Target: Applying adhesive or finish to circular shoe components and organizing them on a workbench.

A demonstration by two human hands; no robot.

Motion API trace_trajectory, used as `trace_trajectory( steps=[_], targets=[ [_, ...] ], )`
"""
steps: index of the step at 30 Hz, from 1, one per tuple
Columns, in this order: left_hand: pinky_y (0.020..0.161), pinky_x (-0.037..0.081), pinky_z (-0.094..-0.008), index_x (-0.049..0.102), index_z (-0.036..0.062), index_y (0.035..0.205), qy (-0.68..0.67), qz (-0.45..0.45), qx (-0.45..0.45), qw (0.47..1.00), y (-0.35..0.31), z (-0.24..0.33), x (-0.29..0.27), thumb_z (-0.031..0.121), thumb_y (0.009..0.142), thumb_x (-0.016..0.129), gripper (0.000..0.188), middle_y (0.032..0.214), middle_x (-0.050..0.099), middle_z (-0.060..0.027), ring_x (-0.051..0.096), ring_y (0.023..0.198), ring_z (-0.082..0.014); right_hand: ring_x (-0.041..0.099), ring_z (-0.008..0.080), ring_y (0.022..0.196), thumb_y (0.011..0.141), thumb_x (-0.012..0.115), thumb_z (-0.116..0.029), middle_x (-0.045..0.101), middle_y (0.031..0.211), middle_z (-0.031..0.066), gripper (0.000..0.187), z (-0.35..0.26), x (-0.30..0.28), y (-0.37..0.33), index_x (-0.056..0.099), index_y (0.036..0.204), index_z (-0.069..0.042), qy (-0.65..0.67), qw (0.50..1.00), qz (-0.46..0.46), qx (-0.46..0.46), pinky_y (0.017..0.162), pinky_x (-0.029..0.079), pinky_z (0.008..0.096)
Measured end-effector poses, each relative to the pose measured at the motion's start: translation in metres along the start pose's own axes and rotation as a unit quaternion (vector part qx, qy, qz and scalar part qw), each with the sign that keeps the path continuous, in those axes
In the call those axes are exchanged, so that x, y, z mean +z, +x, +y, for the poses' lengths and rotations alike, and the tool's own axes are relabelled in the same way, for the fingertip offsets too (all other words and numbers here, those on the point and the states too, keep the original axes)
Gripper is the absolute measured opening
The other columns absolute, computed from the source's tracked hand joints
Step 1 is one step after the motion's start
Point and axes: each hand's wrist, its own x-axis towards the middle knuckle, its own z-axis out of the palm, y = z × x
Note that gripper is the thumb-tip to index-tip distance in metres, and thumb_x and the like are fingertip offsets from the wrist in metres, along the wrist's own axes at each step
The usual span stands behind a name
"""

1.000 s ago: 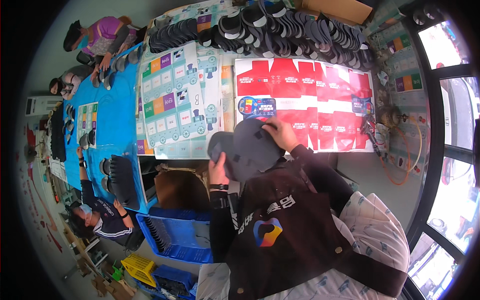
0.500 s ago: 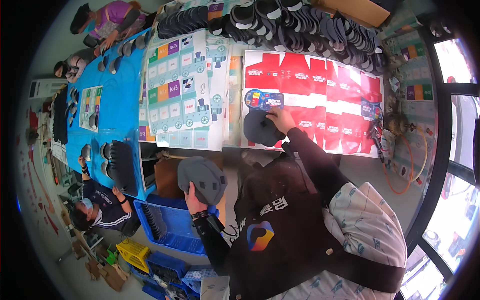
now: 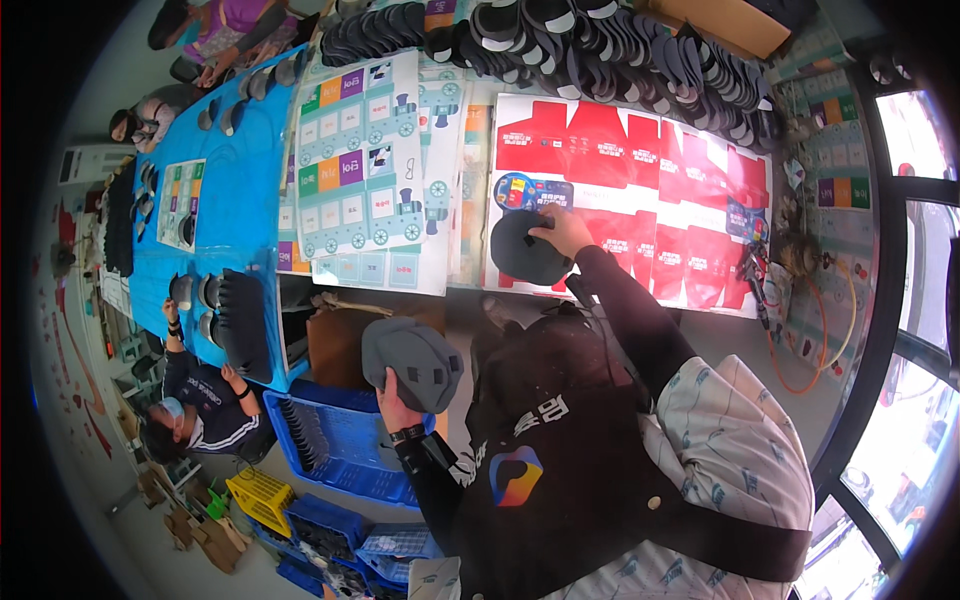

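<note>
Left grip clamps a grey pad near the blue crate; right grip pinches a dark pad by its edge over red printed sheets. Keeping both holds light should avoid creasing

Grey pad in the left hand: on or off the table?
Off. The left hand holds the grey pad past the near edge of the train-printed sheets; a gap shows between them.

A black apron bearing a multicoloured emblem is worn with dark sleeves and pale patterned clothing.
</note>
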Motion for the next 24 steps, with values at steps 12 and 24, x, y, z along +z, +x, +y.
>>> trace_trajectory(
  steps=[12, 24],
  targets=[
    [0.099, 0.051, -0.0459, 0.052, 0.0065, 0.14, -0.001, -0.021, 0.0, 1.0, 0.003, -0.009, 0.019, 0.02, 0.103, 0.059, 0.04, 0.133, 0.061, -0.0112, 0.06, 0.12, -0.0282, 0.075, 0.0245, 0.069, 0.085, 0.078, -0.017, 0.073, 0.081, 0.0156, 0.031, 0.056, -0.065, -0.042, 0.065, 0.098, 0.008, 0.076, 0.956, -0.213, 0.187, 0.062, 0.059, 0.0353],
    [0.103, 0.049, -0.0497, 0.045, 0.0103, 0.146, 0.036, -0.053, -0.016, 0.998, 0.008, -0.007, 0.042, 0.022, 0.104, 0.056, 0.045, 0.141, 0.055, -0.0096, 0.056, 0.126, -0.0291, 0.072, 0.0288, 0.062, 0.081, 0.078, -0.021, 0.072, 0.078, 0.0178, 0.028, 0.099, -0.094, -0.058, 0.069, 0.092, 0.002, -0.026, 0.976, -0.148, 0.155, 0.067, 0.058, 0.0407]
  ],
)
